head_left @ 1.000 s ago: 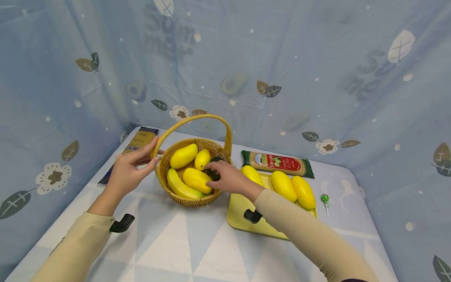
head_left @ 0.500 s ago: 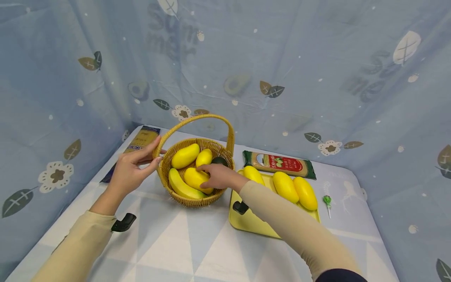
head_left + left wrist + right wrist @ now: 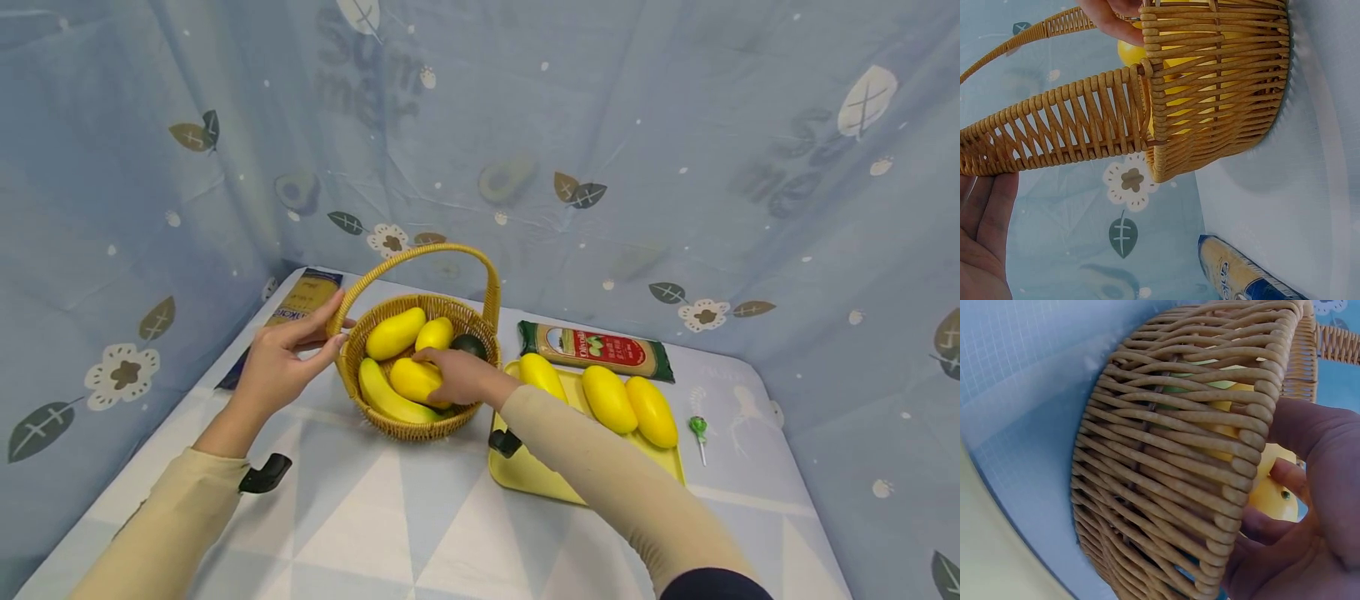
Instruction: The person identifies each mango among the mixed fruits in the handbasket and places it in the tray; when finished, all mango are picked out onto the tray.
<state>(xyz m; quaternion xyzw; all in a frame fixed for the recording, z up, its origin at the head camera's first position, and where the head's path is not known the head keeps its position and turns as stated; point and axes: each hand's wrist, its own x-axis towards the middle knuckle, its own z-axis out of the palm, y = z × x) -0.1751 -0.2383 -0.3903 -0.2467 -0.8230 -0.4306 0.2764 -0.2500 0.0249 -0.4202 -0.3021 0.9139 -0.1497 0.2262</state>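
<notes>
The left hand (image 3: pixel 281 358) holds the woven basket (image 3: pixel 408 431) at the foot of its handle (image 3: pixel 442 247), thumb toward the near side and the other fingers behind, so the handle is pinched between them; this grip probably steadies the light basket while the other hand works inside it. The right hand (image 3: pixel 468 375) reaches over the rim opposite, its fingers bent and thumb parted from them, pinching the right end of a yellow mango (image 3: pixel 411 381); how firmly they press I cannot tell, since the wicker wall hides part of the contact in the right wrist view. That mango lies inside the basket, directly under the right fingertips, and taking it by its end seems to suit the tight space: a banana (image 3: pixel 386 396) curves along its side beyond those fingertips, a small yellow fruit (image 3: pixel 433 333) sits just behind them, and a dark green fruit (image 3: pixel 468 346) rests behind the knuckles. Another mango (image 3: pixel 395 332) lies between the two hands' fingers, nearer the left ones. Beneath the right wrist and sleeve, well back from the fingers, a yellow tray (image 3: pixel 536 479) bears three more mangoes, its low edge perhaps helping stop them rolling away.
</notes>
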